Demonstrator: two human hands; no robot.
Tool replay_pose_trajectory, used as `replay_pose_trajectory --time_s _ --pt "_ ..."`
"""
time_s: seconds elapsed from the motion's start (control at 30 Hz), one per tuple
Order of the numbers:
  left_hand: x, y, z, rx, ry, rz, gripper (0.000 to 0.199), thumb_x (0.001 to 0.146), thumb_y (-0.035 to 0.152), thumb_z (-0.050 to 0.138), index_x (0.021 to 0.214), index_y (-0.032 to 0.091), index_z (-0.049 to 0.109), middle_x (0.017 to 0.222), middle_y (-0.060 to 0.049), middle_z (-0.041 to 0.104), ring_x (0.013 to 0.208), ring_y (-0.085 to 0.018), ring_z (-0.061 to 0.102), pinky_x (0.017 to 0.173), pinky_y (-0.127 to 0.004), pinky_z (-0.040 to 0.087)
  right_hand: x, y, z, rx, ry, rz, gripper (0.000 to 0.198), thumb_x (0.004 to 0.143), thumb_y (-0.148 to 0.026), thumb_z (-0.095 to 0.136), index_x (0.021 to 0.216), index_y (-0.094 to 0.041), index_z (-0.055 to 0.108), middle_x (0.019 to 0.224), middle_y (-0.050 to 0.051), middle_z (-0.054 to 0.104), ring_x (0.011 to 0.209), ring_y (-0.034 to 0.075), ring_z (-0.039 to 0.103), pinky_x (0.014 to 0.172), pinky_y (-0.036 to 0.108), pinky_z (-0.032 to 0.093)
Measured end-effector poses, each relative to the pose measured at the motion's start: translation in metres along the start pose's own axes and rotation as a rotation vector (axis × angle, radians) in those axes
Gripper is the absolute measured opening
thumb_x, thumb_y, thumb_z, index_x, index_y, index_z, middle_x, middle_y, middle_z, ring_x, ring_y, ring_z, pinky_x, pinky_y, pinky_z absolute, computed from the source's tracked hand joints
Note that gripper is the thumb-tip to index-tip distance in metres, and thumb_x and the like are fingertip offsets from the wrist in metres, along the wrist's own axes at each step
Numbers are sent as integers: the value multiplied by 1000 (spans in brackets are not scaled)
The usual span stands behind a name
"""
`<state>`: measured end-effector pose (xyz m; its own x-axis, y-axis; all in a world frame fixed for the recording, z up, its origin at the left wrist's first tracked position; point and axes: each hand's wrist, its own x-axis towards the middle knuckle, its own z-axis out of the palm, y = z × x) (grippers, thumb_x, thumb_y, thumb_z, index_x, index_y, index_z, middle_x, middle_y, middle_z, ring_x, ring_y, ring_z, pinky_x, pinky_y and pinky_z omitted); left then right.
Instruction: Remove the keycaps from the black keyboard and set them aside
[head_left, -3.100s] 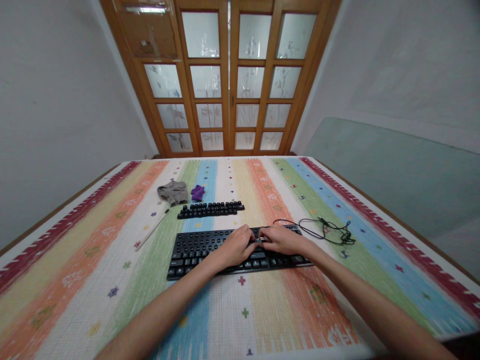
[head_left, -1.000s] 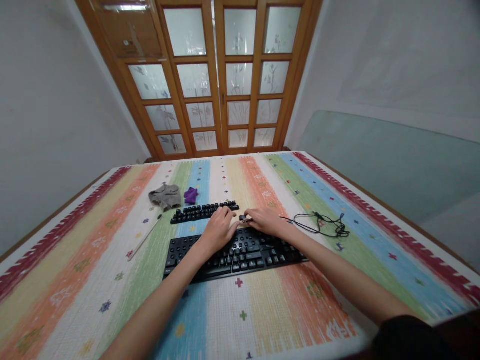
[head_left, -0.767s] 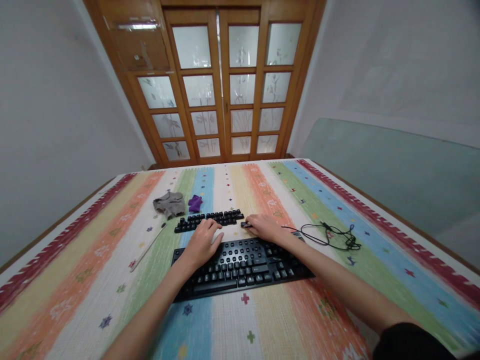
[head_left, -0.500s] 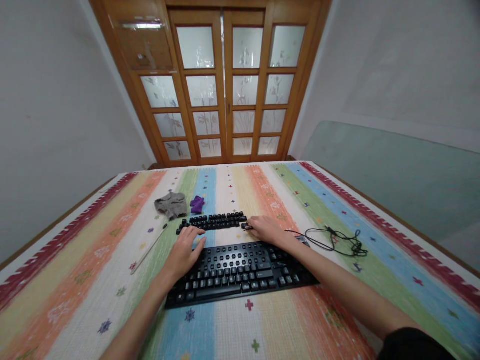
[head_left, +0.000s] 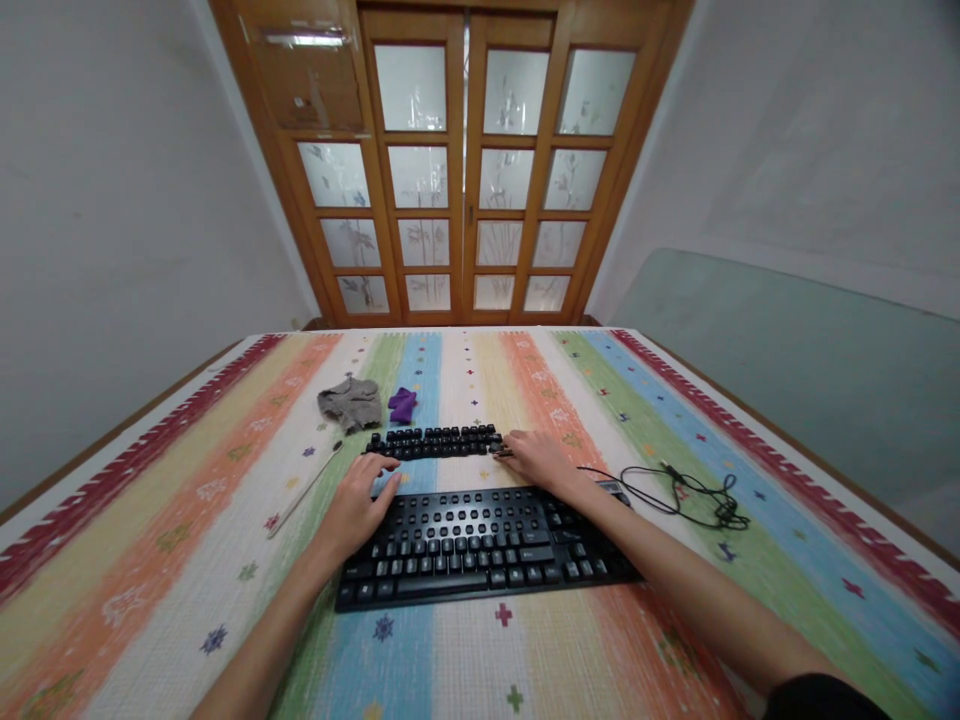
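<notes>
keyboard [head_left: 457, 545]: lies on the bench [head_left: 191, 590], nearer than the loose keycaps [head_left: 435, 442]. left hand [head_left: 352, 510]: thumb and fingers spread, over the keyboard's far-left corner. right hand [head_left: 538, 458]: beyond the keyboard's far edge, narrowed at the keycaps' right end; grip on a keycap cannot be told.

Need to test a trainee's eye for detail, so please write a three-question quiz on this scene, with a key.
1. True or false: the loose keys lie farther from the person than the keyboard.
2. Which is nearer the tangled cable? A: the left hand. B: the right hand.
3. Fill in the colour: beside the gray cloth lies a smaller ____ cloth.

Key: 1 true; 2 B; 3 purple.
</notes>
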<state>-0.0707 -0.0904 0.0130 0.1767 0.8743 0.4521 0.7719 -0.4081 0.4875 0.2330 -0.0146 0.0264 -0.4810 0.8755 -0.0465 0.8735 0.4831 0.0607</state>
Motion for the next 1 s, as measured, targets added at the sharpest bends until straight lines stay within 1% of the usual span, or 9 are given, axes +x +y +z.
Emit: replay_pose_trajectory --time_s 0.17,0.47,0.77,1.0 --pt "0 0 0 2 7 -5 23 92 38 46 92 20 61 91 -6 65 90 -23 59 86 -40 50 2 0 0 7 -2 11 24 96 -29 51 106 -15 67 107 13 70 96 26 67 72 28 44" --pt "-1 -7 2 13 11 -2 21 92 36 47 93 21 61 93 -6 65 90 -23 59 87 -39 50 0 -2 -6 19 -21 38 25 95 -27 50 104 -15 69 107 13 71 97 26 68 74 28 45" --pt "-2 -11 3 45 1 23 20 92 35 46 91 21 60 92 -6 66 92 -24 59 89 -40 49 4 -4 -4 35 -31 53 25 95 -28 51 105 -15 69 108 14 71 99 26 67 76 27 45" --pt "-2 -13 3 63 12 31 19 92 34 45 91 21 59 93 -7 66 93 -24 60 88 -41 49 3 -6 -4 50 -11 49 25 96 -28 50 104 -15 69 107 14 71 98 26 67 75 28 44"
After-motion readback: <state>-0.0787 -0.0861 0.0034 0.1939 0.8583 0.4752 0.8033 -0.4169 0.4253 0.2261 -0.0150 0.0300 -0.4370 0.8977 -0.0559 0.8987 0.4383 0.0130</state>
